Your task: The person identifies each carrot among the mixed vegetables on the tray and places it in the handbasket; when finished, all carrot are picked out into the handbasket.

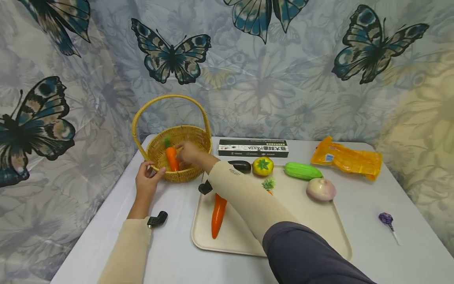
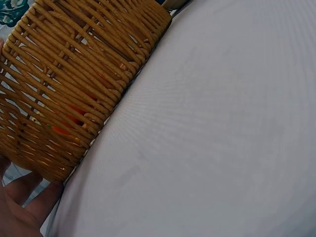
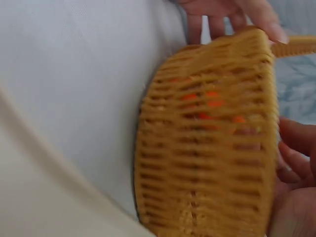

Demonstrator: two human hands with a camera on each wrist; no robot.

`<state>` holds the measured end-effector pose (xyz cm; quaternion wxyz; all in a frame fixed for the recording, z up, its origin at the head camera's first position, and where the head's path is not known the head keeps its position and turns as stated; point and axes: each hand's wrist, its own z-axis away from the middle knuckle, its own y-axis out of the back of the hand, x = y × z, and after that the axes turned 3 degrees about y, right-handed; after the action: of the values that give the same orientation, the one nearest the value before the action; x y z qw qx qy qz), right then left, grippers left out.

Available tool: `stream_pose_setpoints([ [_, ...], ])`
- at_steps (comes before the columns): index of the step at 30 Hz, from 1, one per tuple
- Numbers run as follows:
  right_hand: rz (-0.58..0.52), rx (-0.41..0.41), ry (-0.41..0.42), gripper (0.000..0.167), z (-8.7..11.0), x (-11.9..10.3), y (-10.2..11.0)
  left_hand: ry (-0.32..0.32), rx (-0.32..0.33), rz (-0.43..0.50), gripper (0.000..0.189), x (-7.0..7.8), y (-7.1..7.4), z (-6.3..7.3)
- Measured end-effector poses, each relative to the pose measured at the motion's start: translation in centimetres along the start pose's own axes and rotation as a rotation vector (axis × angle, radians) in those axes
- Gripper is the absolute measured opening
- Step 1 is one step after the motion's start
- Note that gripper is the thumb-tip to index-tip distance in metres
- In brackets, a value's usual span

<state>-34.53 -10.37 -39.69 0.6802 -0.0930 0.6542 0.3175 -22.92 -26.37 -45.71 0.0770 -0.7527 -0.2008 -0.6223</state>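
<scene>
A wicker basket point(image 1: 177, 176) with a tall arched handle stands at the table's left. My left hand point(image 1: 146, 183) holds its near left rim, thumb spread from the fingers. Inside lies a tilted orange carrot point(image 1: 172, 158), green top toward the back. My right hand point(image 1: 189, 152) reaches over the rim, bent fingers right at the carrot's right side; I cannot tell whether they pinch it. In the right wrist view, orange shows through the weave point(image 3: 197, 163), with part of the right hand hidden. The left wrist view shows left fingers point(image 2: 37, 197) against the basket's side.
A beige tray point(image 1: 230, 252) lies right of the basket, under the right arm. It bears another carrot point(image 1: 218, 217), an eggplant point(image 1: 242, 166), a yellow-green tomato point(image 1: 263, 166), a cucumber point(image 1: 303, 170) and an onion point(image 1: 320, 189). Around it are a pasta box point(image 1: 253, 148), an orange packet point(image 1: 347, 158) and a lollipop point(image 1: 386, 218).
</scene>
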Motion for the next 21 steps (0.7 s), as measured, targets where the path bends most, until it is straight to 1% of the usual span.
stream_pose_setpoints([
  [3,-0.097,-0.025,0.06,0.041,1.2,0.0,1.5,0.015,0.003,-0.012,0.05,0.1,0.0,0.1],
  [6,-0.147,-0.037,0.093,0.04,2.9,0.1,3.1,0.024,0.004,-0.016,0.05,0.3,0.0,0.3],
  [9,-0.139,-0.062,0.146,0.041,5.1,0.2,4.5,0.019,0.007,-0.016,0.05,0.4,0.1,0.5],
  [13,-0.079,-0.052,0.209,0.04,8.4,0.3,6.8,0.005,0.001,-0.016,0.05,0.4,0.2,0.5],
  [15,-0.07,-0.028,0.217,0.04,9.9,0.5,7.9,-0.001,-0.003,-0.009,0.05,0.3,0.3,0.4],
  [18,-0.076,0.006,0.208,0.039,12.1,1.0,9.5,-0.003,-0.007,0.002,0.051,-0.1,0.3,0.1],
  [21,-0.07,0.04,0.193,0.039,14.2,1.9,10.8,0.006,-0.008,0.016,0.051,-1.2,0.4,-0.5],
])
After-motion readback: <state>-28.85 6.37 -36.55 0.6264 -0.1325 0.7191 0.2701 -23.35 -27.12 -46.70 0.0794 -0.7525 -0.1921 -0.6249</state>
